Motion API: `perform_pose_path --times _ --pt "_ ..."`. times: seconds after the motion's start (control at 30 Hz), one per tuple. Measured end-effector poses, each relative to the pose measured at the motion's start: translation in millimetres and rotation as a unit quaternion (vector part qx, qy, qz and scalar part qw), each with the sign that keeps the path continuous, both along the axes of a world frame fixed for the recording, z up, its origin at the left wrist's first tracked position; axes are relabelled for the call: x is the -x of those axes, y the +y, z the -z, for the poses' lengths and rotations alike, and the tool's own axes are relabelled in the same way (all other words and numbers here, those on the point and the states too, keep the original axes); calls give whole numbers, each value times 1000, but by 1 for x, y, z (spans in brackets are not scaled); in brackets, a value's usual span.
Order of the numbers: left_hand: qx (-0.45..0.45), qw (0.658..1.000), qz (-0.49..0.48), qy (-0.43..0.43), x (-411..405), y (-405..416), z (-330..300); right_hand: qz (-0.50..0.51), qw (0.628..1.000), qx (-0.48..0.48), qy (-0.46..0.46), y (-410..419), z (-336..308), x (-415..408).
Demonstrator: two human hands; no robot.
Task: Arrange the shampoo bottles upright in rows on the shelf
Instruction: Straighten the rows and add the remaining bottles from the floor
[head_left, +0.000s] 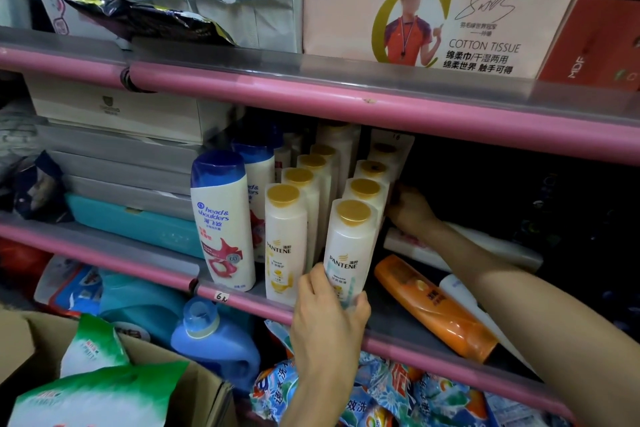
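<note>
The left hand (329,308) is gripping the front white bottle (349,246) low on its body, fingers and thumb curling round the base, right at the front edge of the pink shelf (450,354). The bottle is standing upright at the head of a row of gold-capped bottles (367,189), with a second such row (294,198) running just beside it on the left and two blue-capped bottles (221,218) beyond that. The right hand (410,208) is reaching deeper in and resting against the side of the right row; its fingers are mostly hidden behind the bottles, so how it is closing is not something I can tell. An orange bottle (433,308) is lying on its side to the right, with white bottles (460,246) lying flat near it. These bottles are looking like smooth, stiff plastic, probably full and fairly heavy, and glossy enough to be slipping; taking each round the lower or middle body seems safer than by the cap, since a tall narrow shape is tipping neighbours easily
</note>
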State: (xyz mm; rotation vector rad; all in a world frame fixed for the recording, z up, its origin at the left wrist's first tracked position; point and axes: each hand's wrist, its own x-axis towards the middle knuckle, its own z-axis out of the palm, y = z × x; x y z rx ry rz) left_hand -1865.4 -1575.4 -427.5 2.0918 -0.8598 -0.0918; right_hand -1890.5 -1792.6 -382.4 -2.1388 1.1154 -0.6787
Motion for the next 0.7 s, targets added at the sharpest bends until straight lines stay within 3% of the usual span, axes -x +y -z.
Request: perform_pose_path --times 0.23,0.37,0.43,0.53,0.7 --pt "3 1000 3 8 1 2 -3 -29 999 14 34 15 -5 6" --pt "-1 1000 0 4 1 2 -3 -81 991 -103 28 8 -16 13" --pt "-4 1000 -2 -2 1 1 -2 -45 989 -136 29 -3 -24 16" --pt "3 1000 -1 -9 0 1 0 69 993 -93 11 -22 -27 11" --pt "-1 1000 8 1 -2 -1 2 125 985 -111 -30 -27 -17 -17"
